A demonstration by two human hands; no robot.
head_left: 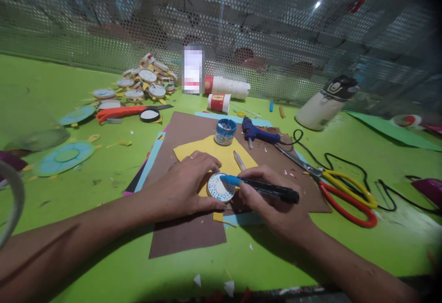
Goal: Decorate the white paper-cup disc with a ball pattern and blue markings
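Note:
My left hand (188,185) curls round a small white round disc (220,187) with blue marks and holds it down on a yellow paper sheet (214,154). My right hand (267,201) grips a marker pen (265,189) with a blue tip and black barrel. Its tip rests on the disc's upper right. Both lie over a brown paper sheet (186,229) on the green table (86,229).
A blue-lidded jar (225,131), a blue glue gun (257,132) with black cord, red-and-yellow scissors (345,192), a pencil (239,160). At the back, a pile of finished discs (145,82), stacked paper cups (228,87), a white bottle (322,105). A mesh wall stands behind.

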